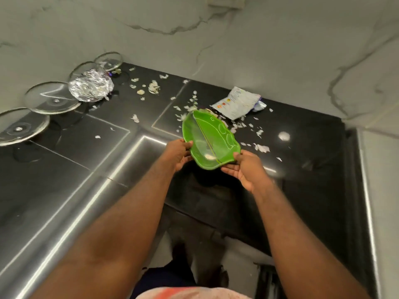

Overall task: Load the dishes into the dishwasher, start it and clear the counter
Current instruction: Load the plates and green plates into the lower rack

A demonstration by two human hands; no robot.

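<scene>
A green leaf-shaped plate [210, 139] with white line drawings is tilted above the black counter [302, 180], with a few food scraps on it. My left hand [178, 154] grips its left rim. At the plate's near right corner my right hand [244, 169] holds the edge, thumb on top and fingers underneath.
White food scraps [262, 147] litter the counter around the plate. A torn printed packet [236, 103] lies behind it. Several glass lids [51, 97] lean on the marble wall at the left, beside a foil-covered dish [90, 86]. A steel edge [367, 190] bounds the counter on the right.
</scene>
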